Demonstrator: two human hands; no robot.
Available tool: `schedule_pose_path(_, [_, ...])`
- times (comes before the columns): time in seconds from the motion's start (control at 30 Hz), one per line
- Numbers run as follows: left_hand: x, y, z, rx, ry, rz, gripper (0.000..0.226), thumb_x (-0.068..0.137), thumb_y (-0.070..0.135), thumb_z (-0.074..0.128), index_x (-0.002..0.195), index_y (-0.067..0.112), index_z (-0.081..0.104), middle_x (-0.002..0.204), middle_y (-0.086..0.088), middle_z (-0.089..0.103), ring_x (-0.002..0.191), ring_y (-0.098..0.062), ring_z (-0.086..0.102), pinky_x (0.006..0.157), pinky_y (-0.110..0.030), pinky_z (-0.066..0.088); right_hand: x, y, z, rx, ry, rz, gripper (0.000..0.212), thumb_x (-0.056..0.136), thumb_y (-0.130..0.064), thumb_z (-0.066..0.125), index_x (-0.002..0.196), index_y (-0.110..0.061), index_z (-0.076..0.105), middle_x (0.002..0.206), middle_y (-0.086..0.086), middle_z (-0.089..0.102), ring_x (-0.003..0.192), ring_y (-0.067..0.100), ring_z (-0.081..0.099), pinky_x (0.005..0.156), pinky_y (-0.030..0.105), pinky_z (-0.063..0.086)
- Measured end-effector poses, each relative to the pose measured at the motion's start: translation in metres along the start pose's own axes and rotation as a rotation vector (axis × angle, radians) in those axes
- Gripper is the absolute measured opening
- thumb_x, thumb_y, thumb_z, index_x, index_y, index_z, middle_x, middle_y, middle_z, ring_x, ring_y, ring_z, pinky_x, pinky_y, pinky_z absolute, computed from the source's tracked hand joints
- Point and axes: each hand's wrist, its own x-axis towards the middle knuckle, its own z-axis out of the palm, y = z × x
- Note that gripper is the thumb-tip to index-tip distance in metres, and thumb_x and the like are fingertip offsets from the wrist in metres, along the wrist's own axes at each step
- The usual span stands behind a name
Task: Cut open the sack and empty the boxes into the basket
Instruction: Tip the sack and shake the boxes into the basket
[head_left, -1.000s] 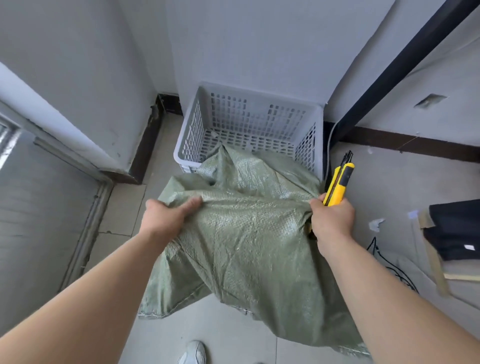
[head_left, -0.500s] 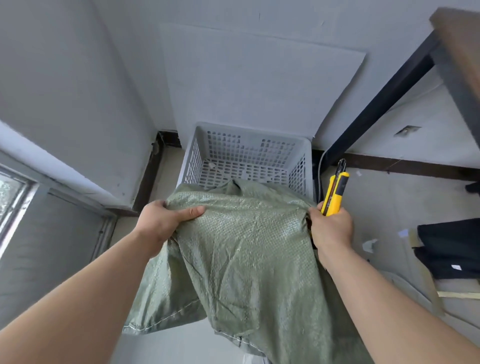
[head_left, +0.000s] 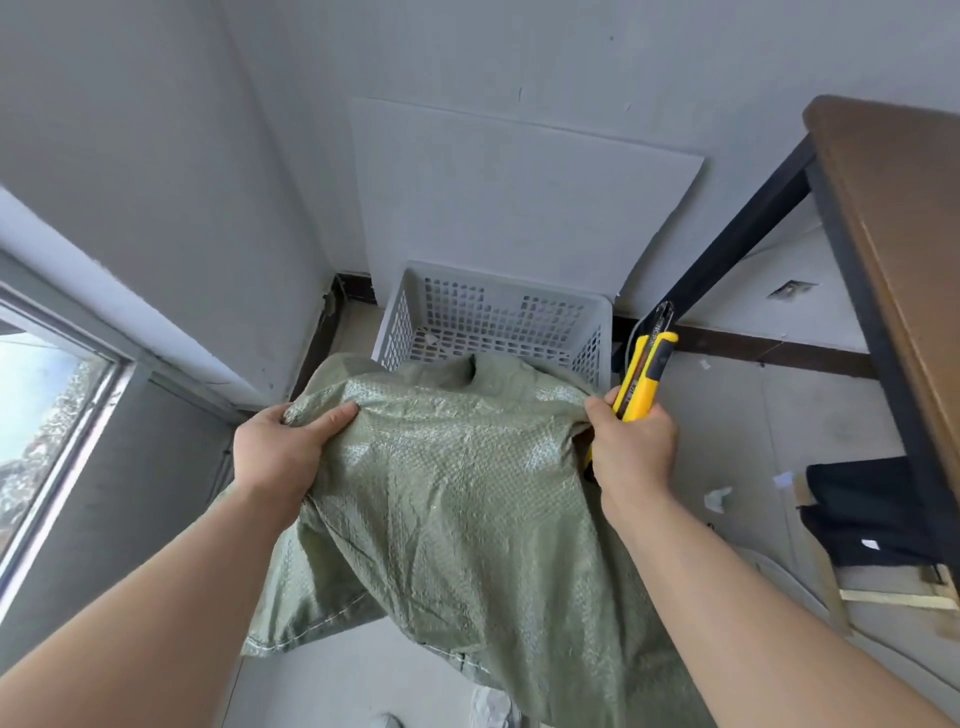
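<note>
Head camera view, looking down: a person's left hand grips a fold of a crumpled green woven plastic sack, thumb lying along the top of the fold and fingers curled behind it. The right hand holds the sack's opposite edge and, in the same closed fist, a yellow plastic utility knife. The knife sticks up past the knuckles, away from the fabric, likely for safety while the sack is handled. The sack is stretched between both sets of fingers, its far end covering the near rim of a white perforated plastic basket just beyond the fingertips, probably for tipping. No boxes show; the basket's visible floor holds only a small pale scrap
</note>
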Motion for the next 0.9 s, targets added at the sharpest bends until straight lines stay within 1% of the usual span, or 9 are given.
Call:
schedule_pose_path(0.1, [-0.010, 0.007, -0.001, -0.078, 0.016, 0.017, 0.052, 0.062, 0.038, 0.087, 0.103, 0.012, 0.070, 0.094, -0.004, 0.073, 0.084, -0.023, 0.070, 0.080, -0.041, 0.058, 0.001, -0.015, -0.001, 0.032, 0.004, -0.032, 0.027, 0.082, -0.009, 0.065, 0.066, -0.025, 0.051, 0.058, -0.005, 0.047, 0.051, 0.015, 0.040, 0.055, 0.029, 0.036])
schedule_pose_path(0.2, [-0.008, 0.007, 0.008, -0.133, -0.030, 0.017, 0.048, 0.063, 0.039, 0.086, 0.101, 0.014, 0.071, 0.095, -0.004, 0.074, 0.087, -0.023, 0.070, 0.081, -0.042, 0.058, 0.012, -0.018, -0.002, 0.016, -0.016, -0.043, 0.028, 0.084, -0.005, 0.064, 0.067, -0.023, 0.049, 0.058, -0.004, 0.045, 0.050, 0.012, 0.038, 0.050, 0.024, 0.035])
schedule_pose_path(0.37, [0.016, -0.012, 0.037, -0.126, -0.173, -0.029, 0.040, 0.067, 0.025, 0.086, 0.100, 0.009, 0.070, 0.095, -0.010, 0.074, 0.086, -0.028, 0.072, 0.082, -0.044, 0.058, 0.040, 0.001, -0.003, -0.067, -0.044, 0.013, 0.029, 0.081, -0.003, 0.066, 0.068, -0.022, 0.048, 0.062, -0.001, 0.047, 0.053, 0.014, 0.039, 0.051, 0.026, 0.035])
schedule_pose_path(0.43, [0.029, -0.024, 0.050, -0.103, -0.181, -0.042, 0.030, 0.070, 0.022, 0.084, 0.094, 0.011, 0.070, 0.094, -0.010, 0.074, 0.086, -0.029, 0.071, 0.083, -0.045, 0.058, 0.053, 0.011, -0.003, -0.094, -0.057, 0.027, 0.028, 0.081, -0.003, 0.067, 0.069, -0.022, 0.049, 0.064, -0.001, 0.047, 0.054, 0.014, 0.040, 0.052, 0.026, 0.036])
schedule_pose_path(0.5, [0.040, -0.036, 0.064, -0.034, -0.125, -0.021, 0.009, 0.077, 0.019, 0.076, 0.083, 0.020, 0.069, 0.092, -0.008, 0.073, 0.089, -0.029, 0.070, 0.086, -0.047, 0.056, 0.064, 0.021, -0.002, -0.127, -0.073, 0.027, 0.027, 0.082, -0.004, 0.066, 0.070, -0.022, 0.050, 0.065, -0.001, 0.048, 0.055, 0.013, 0.041, 0.054, 0.025, 0.037])
schedule_pose_path(0.6, [0.047, -0.044, 0.079, 0.010, -0.049, -0.028, 0.017, 0.085, 0.016, 0.065, 0.072, 0.026, 0.064, 0.085, -0.006, 0.070, 0.088, -0.030, 0.068, 0.087, -0.046, 0.055, 0.073, 0.035, 0.000, -0.153, -0.105, 0.062, 0.024, 0.084, -0.004, 0.064, 0.073, -0.020, 0.050, 0.065, -0.001, 0.047, 0.056, 0.014, 0.040, 0.054, 0.026, 0.036])
schedule_pose_path(0.73, [0.045, -0.047, 0.090, -0.086, 0.047, -0.073, 0.019, 0.088, 0.016, 0.059, 0.070, 0.020, 0.063, 0.075, -0.004, 0.063, 0.073, -0.024, 0.059, 0.075, -0.036, 0.052, 0.080, 0.043, -0.002, -0.163, -0.119, 0.117, 0.019, 0.085, -0.004, 0.063, 0.076, -0.016, 0.051, 0.064, 0.001, 0.044, 0.057, 0.015, 0.037, 0.051, 0.027, 0.033])
schedule_pose_path(0.83, [0.043, -0.035, 0.094, -0.176, 0.105, -0.045, 0.015, 0.089, 0.017, 0.057, 0.078, 0.015, 0.067, 0.074, -0.003, 0.063, 0.074, -0.021, 0.059, 0.073, -0.034, 0.051, 0.082, 0.032, -0.002, -0.134, -0.095, 0.115, 0.022, 0.087, -0.006, 0.062, 0.074, -0.019, 0.050, 0.064, 0.000, 0.043, 0.056, 0.015, 0.036, 0.047, 0.024, 0.034])
schedule_pose_path(0.9, [0.043, -0.018, 0.095, -0.264, 0.135, -0.033, 0.018, 0.088, 0.016, 0.058, 0.070, 0.017, 0.062, 0.077, -0.005, 0.060, 0.076, -0.021, 0.057, 0.070, -0.033, 0.049, 0.083, 0.017, 0.000, -0.060, -0.071, 0.077, 0.024, 0.087, -0.006, 0.062, 0.074, -0.020, 0.049, 0.062, -0.001, 0.042, 0.052, 0.013, 0.034, 0.038, 0.017, 0.034])
